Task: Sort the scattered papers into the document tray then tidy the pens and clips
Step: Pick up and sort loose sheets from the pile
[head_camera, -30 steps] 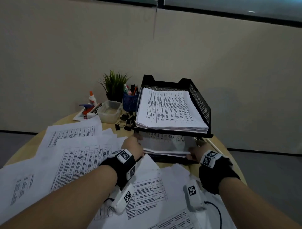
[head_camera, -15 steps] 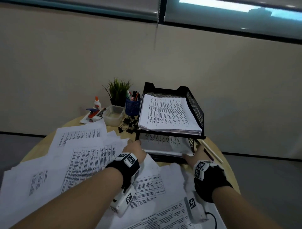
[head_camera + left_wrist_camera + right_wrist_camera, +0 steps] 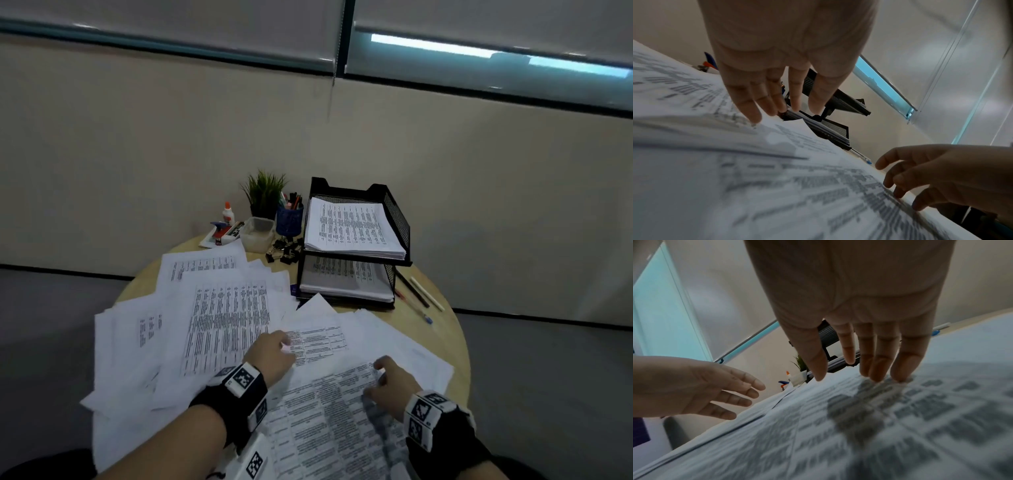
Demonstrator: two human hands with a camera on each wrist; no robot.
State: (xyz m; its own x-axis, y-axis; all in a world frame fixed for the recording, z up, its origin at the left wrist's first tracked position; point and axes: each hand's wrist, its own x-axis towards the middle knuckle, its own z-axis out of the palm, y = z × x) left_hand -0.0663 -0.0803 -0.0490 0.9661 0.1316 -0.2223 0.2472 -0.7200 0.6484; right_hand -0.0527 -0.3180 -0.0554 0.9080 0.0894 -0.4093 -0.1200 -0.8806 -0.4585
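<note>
Your loose printed papers (image 3: 226, 318) lie fanned and overlapping across the tabletop's near and left parts. The black mesh two-tier document tray (image 3: 397, 219) stands near the far edge, both tiers stacked. Black binder clips (image 3: 286, 249) are heaped beside it, pens (image 3: 416, 294) by the right edge.

Office setting, black mesh document tray (image 3: 397, 219) stacked with printouts, pen cup (image 3: 289, 219), roller-blind windows (image 3: 479, 34)

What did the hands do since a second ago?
Both hands let go of the papers in the document tray's lower shelf and drew back toward the person. The left hand and right hand now reach open over the scattered papers. Tray stacks, pen cup and binder clips stayed put.
</note>
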